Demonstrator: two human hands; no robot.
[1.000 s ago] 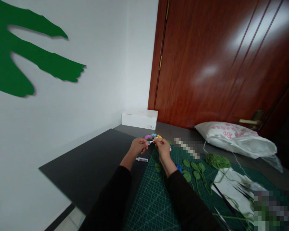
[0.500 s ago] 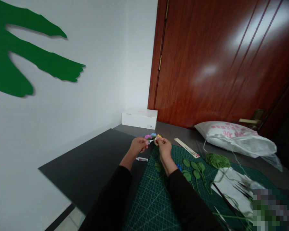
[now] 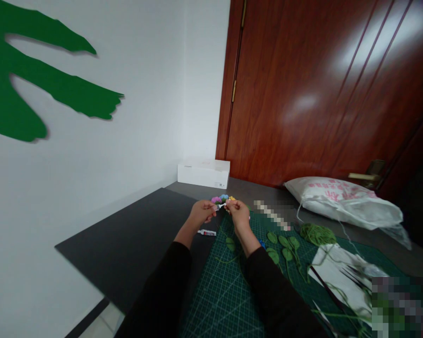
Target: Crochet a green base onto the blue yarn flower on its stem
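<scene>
My left hand [image 3: 200,214] is closed in a pinch on a small white tube-like thing whose tip points right. My right hand [image 3: 238,215] is closed around a small piece held against that tip; I cannot make out what it is. Both hands hover above the far left corner of a green cutting mat [image 3: 225,291]. Just beyond the fingers lie small crocheted flowers [image 3: 221,199] in pink, blue and yellow. A small glue tube [image 3: 207,232] lies on the dark table under my left hand.
Green crocheted leaves [image 3: 284,249] and a ball of green yarn [image 3: 315,234] lie on the mat. A white plastic bag [image 3: 341,201] sits at the right, a white box [image 3: 203,173] at the back by the wooden door [image 3: 320,89]. White paper with needles [image 3: 341,274] lies near right.
Both hands stay together at the same spot; the fingers shift only slightly. The view drifts a little.
</scene>
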